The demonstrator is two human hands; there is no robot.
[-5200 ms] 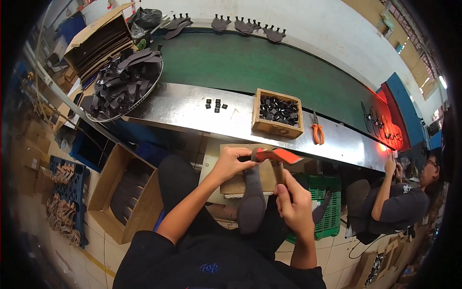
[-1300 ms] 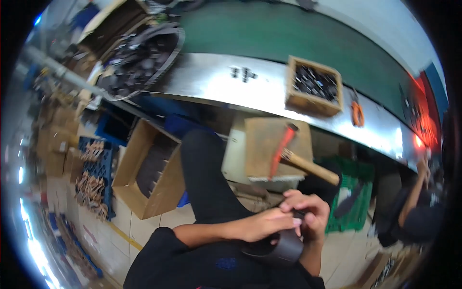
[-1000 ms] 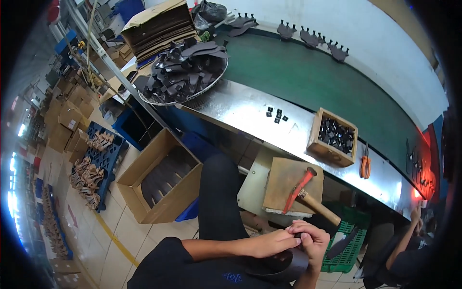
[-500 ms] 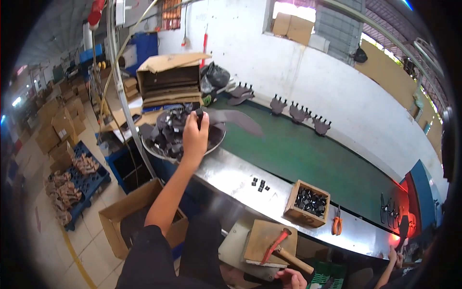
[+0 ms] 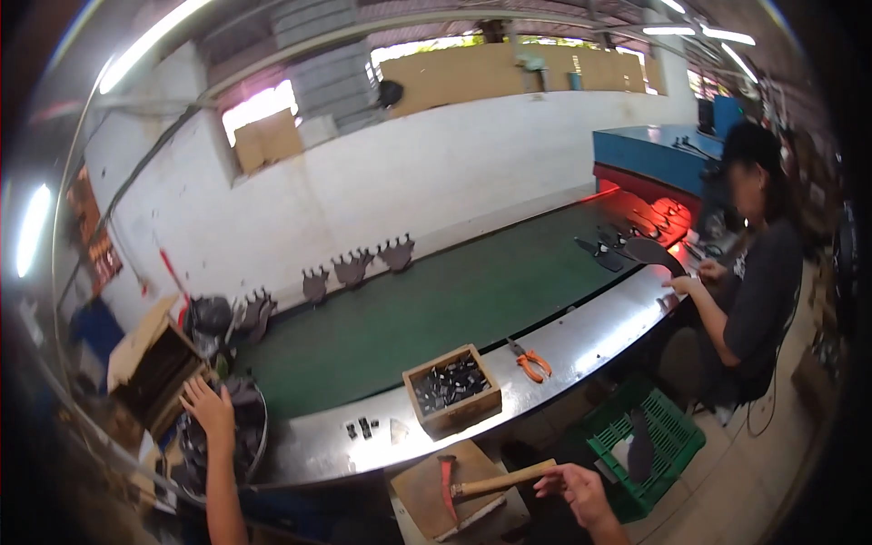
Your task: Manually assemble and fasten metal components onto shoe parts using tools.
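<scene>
My left hand (image 5: 209, 413), fingers spread, is over a round metal basin (image 5: 264, 436) heaped with dark grey and black flat pieces (image 5: 243, 404). I see nothing held in it, though the palm side is hidden. At the lower right, my right hand (image 5: 586, 495) has its fingers loosely apart, just beside the end of a wooden-handled hammer (image 5: 500, 481). The hammer's red head rests on a square tan block (image 5: 413, 481). A wooden box (image 5: 454, 418) of small black parts stands on the metal ledge, with several small black bits (image 5: 364, 427) left of it.
Orange-handled pliers (image 5: 530, 363) lie right of the box. Beyond the ledge runs a green conveyor belt (image 5: 436, 318), with dark pieces (image 5: 352, 270) along its wall side. A co-worker (image 5: 754, 282) sits at the right by a blue machine (image 5: 645, 159). A green crate (image 5: 672, 445) stands below.
My view has swung to the right. The left hand gripped a black-ended dark piece over the basin; now its fingers are spread. My right hand has come up beside the hammer handle.
</scene>
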